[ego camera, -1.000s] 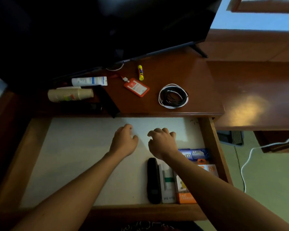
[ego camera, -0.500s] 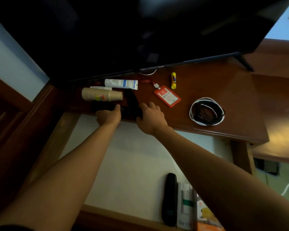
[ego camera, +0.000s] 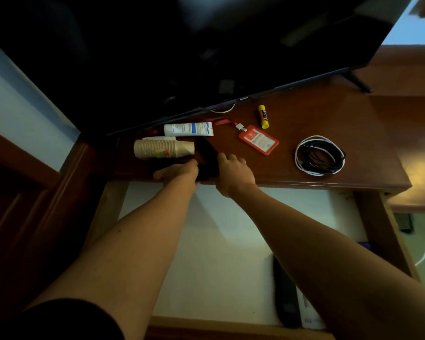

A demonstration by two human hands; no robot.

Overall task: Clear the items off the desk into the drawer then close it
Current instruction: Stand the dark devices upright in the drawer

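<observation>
A flat black object (ego camera: 207,153) lies at the desk's front edge, its shape hard to make out in the dim light. My left hand (ego camera: 179,171) grips its left side and my right hand (ego camera: 233,174) curls over its right side. Beside it on the brown desk (ego camera: 353,133) lie a tipped stack of paper cups (ego camera: 163,148), a white tube (ego camera: 188,129), a red badge holder (ego camera: 258,139), a yellow glue stick (ego camera: 263,116) and a coil of black and white cable (ego camera: 319,155). Below the desk edge the drawer (ego camera: 231,229) stands open.
A large dark TV screen (ego camera: 206,45) overhangs the back of the desk. In the drawer's near right corner lie a black remote (ego camera: 286,298) and some boxes, partly hidden by my right arm. A wooden panel flanks the drawer on the left.
Both hands rose from the drawer floor to the desk's front edge and closed on the black object. The view tilted up and left toward the desk.
</observation>
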